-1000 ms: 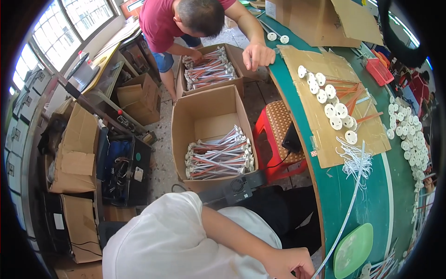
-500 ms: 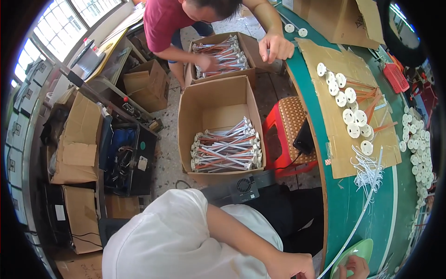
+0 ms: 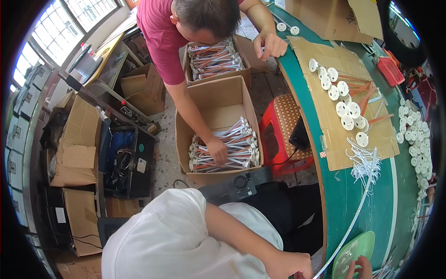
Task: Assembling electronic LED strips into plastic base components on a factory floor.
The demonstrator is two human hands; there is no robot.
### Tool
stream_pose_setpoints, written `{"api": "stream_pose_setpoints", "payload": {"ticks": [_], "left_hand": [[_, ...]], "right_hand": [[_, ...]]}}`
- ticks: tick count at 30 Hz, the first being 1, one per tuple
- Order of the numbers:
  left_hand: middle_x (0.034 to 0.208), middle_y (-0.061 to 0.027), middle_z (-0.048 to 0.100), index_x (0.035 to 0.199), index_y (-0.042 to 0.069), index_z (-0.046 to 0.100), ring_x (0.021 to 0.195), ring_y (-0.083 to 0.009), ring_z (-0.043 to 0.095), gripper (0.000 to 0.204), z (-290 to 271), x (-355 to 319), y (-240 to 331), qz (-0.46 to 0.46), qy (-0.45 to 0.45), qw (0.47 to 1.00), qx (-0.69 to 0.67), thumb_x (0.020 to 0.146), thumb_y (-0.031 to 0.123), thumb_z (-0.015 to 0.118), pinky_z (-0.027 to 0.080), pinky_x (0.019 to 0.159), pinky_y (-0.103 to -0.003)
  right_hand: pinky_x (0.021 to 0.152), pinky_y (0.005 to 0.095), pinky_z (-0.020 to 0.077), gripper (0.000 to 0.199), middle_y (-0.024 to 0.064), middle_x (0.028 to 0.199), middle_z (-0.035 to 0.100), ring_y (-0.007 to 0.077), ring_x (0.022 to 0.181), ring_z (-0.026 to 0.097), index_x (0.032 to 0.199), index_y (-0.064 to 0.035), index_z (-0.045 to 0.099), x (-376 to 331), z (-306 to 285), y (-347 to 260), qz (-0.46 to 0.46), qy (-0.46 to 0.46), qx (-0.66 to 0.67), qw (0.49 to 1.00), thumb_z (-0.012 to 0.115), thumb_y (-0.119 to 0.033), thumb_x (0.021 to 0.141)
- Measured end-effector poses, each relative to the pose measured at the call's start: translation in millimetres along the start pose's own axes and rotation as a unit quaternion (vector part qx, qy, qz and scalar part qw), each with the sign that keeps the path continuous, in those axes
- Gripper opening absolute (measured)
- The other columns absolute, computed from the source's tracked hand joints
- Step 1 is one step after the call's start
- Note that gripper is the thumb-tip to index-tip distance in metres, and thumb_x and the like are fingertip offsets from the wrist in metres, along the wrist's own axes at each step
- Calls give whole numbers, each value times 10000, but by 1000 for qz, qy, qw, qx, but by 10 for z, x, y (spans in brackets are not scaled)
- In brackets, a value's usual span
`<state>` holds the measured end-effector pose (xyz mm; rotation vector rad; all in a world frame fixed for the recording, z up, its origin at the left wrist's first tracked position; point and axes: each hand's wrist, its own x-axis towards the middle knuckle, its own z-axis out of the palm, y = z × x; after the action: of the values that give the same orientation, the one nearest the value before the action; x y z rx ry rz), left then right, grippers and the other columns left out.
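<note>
At the lower edge my left hand [image 3: 297, 266] is closed, its fingertips curled downward and partly cut off. A long, narrow white strip with small dots [image 3: 351, 223] curves down beside it; whether the hand grips the strip is hidden. My right hand [image 3: 362, 269] shows only as bent fingers over a shallow green dish [image 3: 367, 241], thumb and fingertips drawn together; what they hold is too small to make out. Thin white wires [image 3: 364, 168] lie bunched at the strip's far end. Beyond them, round white discs on stems [image 3: 347, 122] rest on a flattened cardboard sheet [image 3: 335, 156].
A co-worker's hand [image 3: 217, 151] reaches into an open carton [image 3: 234, 88] of white-and-brown sticks. Behind it stands a second filled carton [image 3: 244, 74]. A red stool [image 3: 283, 153] is beside the green table [image 3: 337, 200]. More white discs [image 3: 418, 153] line the table's far side.
The co-worker has leaned nearer and moved one hand from the back carton into the front one. My right hand has shifted slightly within the dish. My left hand is almost unmoved.
</note>
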<state>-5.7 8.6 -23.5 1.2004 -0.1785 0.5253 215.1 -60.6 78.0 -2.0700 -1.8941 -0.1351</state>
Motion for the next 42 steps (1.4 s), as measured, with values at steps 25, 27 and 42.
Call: {"api": "stream_pose_setpoints", "payload": {"ticks": [25, 27, 42], "left_hand": [[844, -98, 726, 940, 3, 721, 715, -212, 691, 356, -77, 80, 209, 52, 126, 990, 24, 779, 298, 838, 529, 629, -297], [876, -110, 726, 967, -9, 714, 749, -207, 692, 360, -74, 79, 222, 79, 145, 986, 29, 781, 273, 838, 531, 670, -292], [1014, -88, 688, 1114, -58, 652, 901, -139, 630, 379, 56, -55, 216, -37, 105, 974, -198, 804, 94, 809, 496, 764, -260]], "right_hand": [[475, 329, 439, 247, 82, 616, 630, 213, 508, 559, 707, -1, 700, -74, 12, -297, 35, 140, -15, 989, 789, -191, 838], [461, 319, 420, 286, 73, 592, 612, 193, 495, 542, 679, -1, 679, -226, 26, -352, 41, 200, 1, 979, 801, -211, 829], [652, 320, 533, 184, 96, 807, 674, 200, 747, 653, 978, 24, 678, -895, 884, -1191, 384, 20, 522, 761, 704, -86, 834]]}}
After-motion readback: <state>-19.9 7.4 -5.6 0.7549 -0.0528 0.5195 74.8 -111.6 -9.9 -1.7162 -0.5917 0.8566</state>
